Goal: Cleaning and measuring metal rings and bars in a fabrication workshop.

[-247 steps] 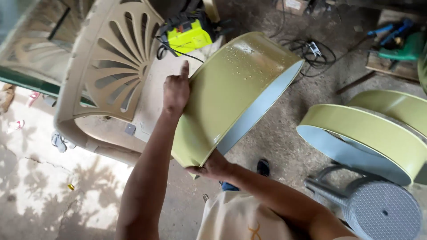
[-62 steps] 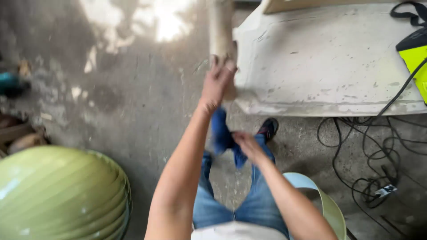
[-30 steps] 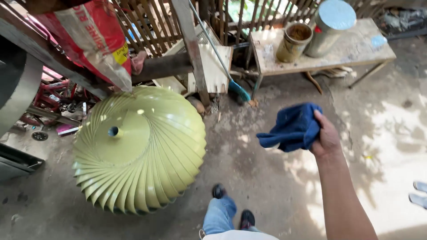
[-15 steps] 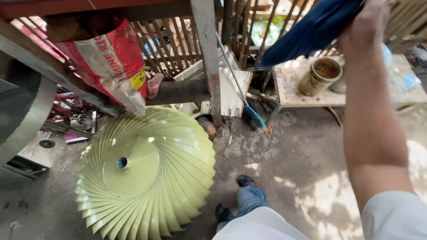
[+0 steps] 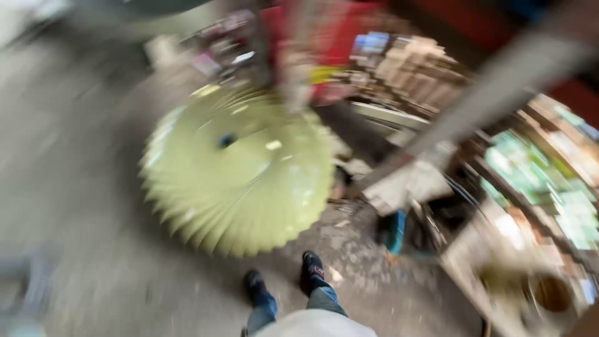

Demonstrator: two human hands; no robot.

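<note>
Blurred view, hands out of frame, grip state impossible to tell. Pale green finned dome (image 5: 237, 168) on concrete floor (image 5: 81, 187), just ahead of dark shoes (image 5: 284, 281). Cluttered wooden bench (image 5: 499, 249) at right.

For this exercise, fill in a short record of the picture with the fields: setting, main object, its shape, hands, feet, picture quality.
setting: a cluttered workshop with a concrete floor
main object: a pale green ribbed dome on the floor
its shape: round, with fin-like ribs fanning out from a small dark hub
hands: neither shows in the head view
feet: two dark shoes just in front of the dome's edge
picture quality: heavily motion-blurred, so the clutter at the right cannot be told apart
</note>
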